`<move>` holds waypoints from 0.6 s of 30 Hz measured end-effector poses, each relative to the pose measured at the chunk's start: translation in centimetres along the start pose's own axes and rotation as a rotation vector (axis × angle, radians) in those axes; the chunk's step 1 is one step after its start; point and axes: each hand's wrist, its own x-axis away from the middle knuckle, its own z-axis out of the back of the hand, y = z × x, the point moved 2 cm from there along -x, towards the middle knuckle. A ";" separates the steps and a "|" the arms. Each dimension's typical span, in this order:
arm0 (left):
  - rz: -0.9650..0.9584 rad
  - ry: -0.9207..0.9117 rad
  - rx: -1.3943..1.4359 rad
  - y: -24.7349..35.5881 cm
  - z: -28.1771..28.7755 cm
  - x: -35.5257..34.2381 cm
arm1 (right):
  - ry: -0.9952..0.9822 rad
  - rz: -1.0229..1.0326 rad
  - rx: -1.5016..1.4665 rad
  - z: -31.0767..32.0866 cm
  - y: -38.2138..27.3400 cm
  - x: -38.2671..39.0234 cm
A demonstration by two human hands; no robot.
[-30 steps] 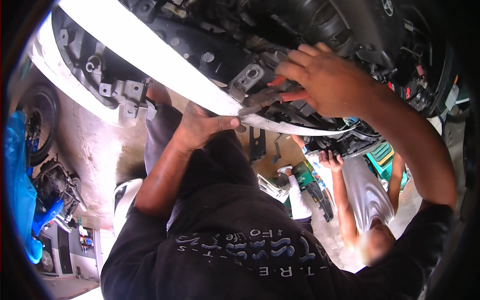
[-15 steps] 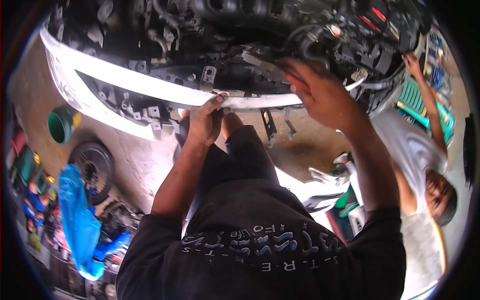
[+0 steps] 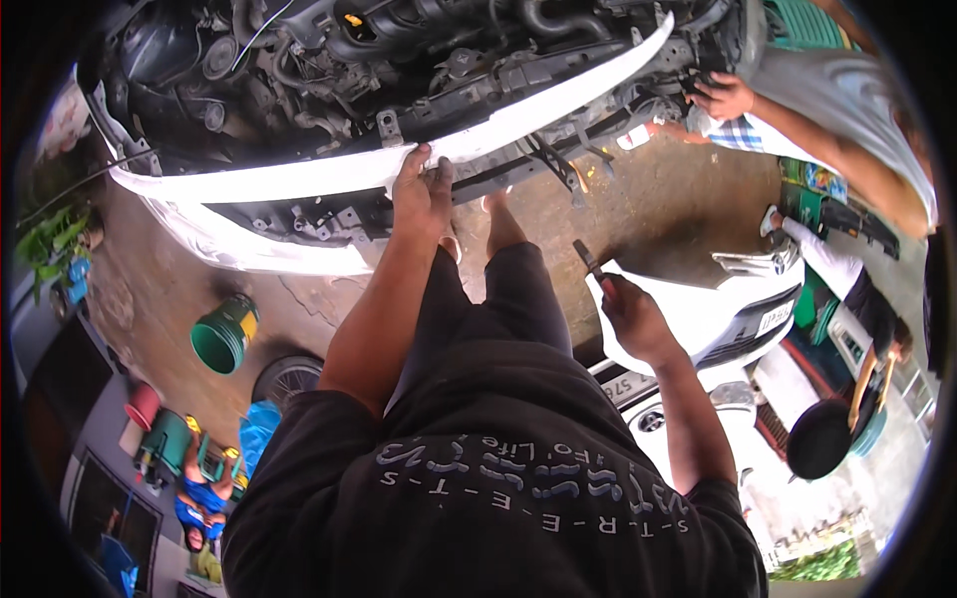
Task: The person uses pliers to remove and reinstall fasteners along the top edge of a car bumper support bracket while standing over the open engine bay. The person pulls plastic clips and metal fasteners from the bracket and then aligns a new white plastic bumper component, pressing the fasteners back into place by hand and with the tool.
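A long white bumper piece (image 3: 289, 177) spans the front of a car with its engine bay uncovered. My left hand (image 3: 423, 194) is closed on the lower edge of that piece near its middle, thumb and fingertips over the rim. Just above it stands a small metal bracket (image 3: 388, 128). My right hand (image 3: 635, 317) is apart from the car, lower and to the right, wrapped round a red-handled hand tool (image 3: 588, 261). The tool's narrow dark metal end points up and left; its exact kind I cannot make out.
The engine (image 3: 459, 65) fills the top. At right another person's hand (image 3: 726, 97) is at the car's corner. A white car (image 3: 698, 309) stands behind me. On the floor are a green bucket (image 3: 221, 337) and a wheel (image 3: 289, 377). More people are farther off.
My right hand has drawn back from the engine bay, down toward me, with the red-handled tool still in it. My left hand stays on the bumper piece. The view has shifted.
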 end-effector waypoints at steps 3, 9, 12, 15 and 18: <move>0.005 -0.049 0.027 0.0 0.0 0.1 | -0.002 -0.062 -0.062 -3.3 0.2 4.6; 0.058 -0.135 0.128 0.5 -1.3 1.1 | -0.009 -0.141 -0.151 -7.0 1.2 10.7; 0.022 -0.229 0.090 0.9 -2.5 3.1 | 0.009 -0.205 -0.194 -7.7 1.3 12.3; 0.007 -0.267 -0.009 0.7 -3.4 3.8 | 0.074 -0.234 -0.247 -8.4 2.9 13.7; 0.020 -0.313 -0.034 0.7 -4.7 4.9 | 0.116 -0.242 -0.244 -8.8 4.0 14.8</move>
